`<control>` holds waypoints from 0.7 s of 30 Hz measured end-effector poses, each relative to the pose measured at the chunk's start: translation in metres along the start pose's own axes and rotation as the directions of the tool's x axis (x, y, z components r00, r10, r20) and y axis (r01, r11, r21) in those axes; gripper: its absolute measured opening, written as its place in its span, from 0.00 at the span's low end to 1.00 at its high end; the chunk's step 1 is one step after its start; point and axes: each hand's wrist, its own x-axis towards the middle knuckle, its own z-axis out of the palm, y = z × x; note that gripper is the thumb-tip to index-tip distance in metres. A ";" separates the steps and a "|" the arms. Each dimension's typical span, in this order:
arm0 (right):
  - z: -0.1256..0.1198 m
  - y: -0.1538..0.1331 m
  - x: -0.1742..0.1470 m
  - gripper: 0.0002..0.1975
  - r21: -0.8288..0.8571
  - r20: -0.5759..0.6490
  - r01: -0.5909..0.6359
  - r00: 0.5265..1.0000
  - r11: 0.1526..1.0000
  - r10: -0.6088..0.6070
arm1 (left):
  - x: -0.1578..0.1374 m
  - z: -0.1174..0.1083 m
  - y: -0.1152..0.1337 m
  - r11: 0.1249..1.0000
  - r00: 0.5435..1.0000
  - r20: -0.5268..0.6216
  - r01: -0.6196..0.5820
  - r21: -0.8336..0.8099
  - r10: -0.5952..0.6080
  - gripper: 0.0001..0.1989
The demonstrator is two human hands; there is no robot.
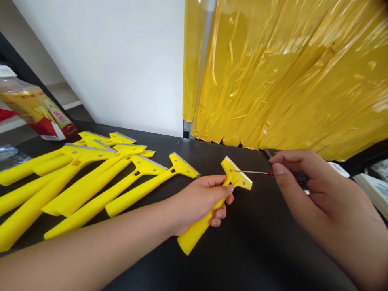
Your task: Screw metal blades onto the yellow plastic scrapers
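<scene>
My left hand (206,202) is wrapped round the neck of a yellow scraper (197,232), its head up and its handle slanting down to the left. A pale edge strip runs along the head, which has two screw spots. In my right hand (315,194) is a thin screwdriver (251,172) with a red collar. Its tip meets the scraper head at the left screw spot. My fingers hide most of its handle. Beside my left forearm lies a single yellow scraper (154,188) with a metal edge.
Several more yellow scrapers (91,178) lie piled on the black table (248,238) at left. A drink bottle (36,105) stands behind them. Yellow plastic film (285,76) and a white panel (130,60) rise along the back. A boxy pale object (372,192) sits at far right.
</scene>
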 end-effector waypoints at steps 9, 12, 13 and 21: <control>0.002 0.003 -0.002 0.14 0.042 -0.003 -0.039 0.999 0.998 0.039 | -0.001 0.001 0.000 1.000 1.000 -0.010 0.000 -0.015 0.000 0.07; 0.003 0.003 -0.002 0.14 0.051 0.002 -0.018 1.000 0.999 0.018 | 0.000 0.000 0.000 1.000 1.000 0.003 0.008 -0.005 -0.008 0.07; 0.003 0.003 -0.002 0.13 0.055 0.008 0.001 1.000 0.998 -0.001 | 0.000 0.000 0.000 1.000 1.000 0.003 0.010 0.005 -0.010 0.07; -0.010 0.004 0.000 0.09 0.040 0.165 0.270 0.948 0.962 -0.273 | 0.002 -0.001 0.003 0.997 0.998 0.027 0.058 0.046 -0.059 0.07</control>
